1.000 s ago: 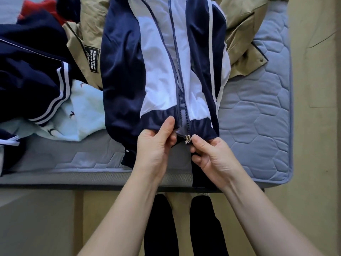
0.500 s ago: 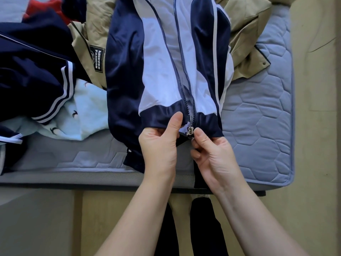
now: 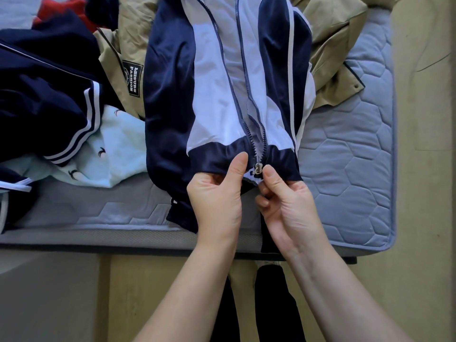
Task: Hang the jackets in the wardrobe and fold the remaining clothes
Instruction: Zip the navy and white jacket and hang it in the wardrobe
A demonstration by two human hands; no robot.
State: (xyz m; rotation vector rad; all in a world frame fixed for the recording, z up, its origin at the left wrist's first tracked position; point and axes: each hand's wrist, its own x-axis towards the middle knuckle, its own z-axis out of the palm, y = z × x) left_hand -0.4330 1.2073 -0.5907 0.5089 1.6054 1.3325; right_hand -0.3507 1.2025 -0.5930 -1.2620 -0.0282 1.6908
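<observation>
Navy and white, with a slick synthetic sheen, the track jacket lies front-up on the mattress, its hem at the near edge and a dark part hanging over it. It looks light, limp and slippery, so I judge the gathered hem band, or the shoulders for hanging, a surer hold than the smooth panels. Its long axis runs straight away from the person, hem nearest, collar out of frame; the zip is parted above the slider. The left hand pinches the band just left of the slider, the right hand just right. A tan jacket lies underneath, striped navy clothes to the left.
</observation>
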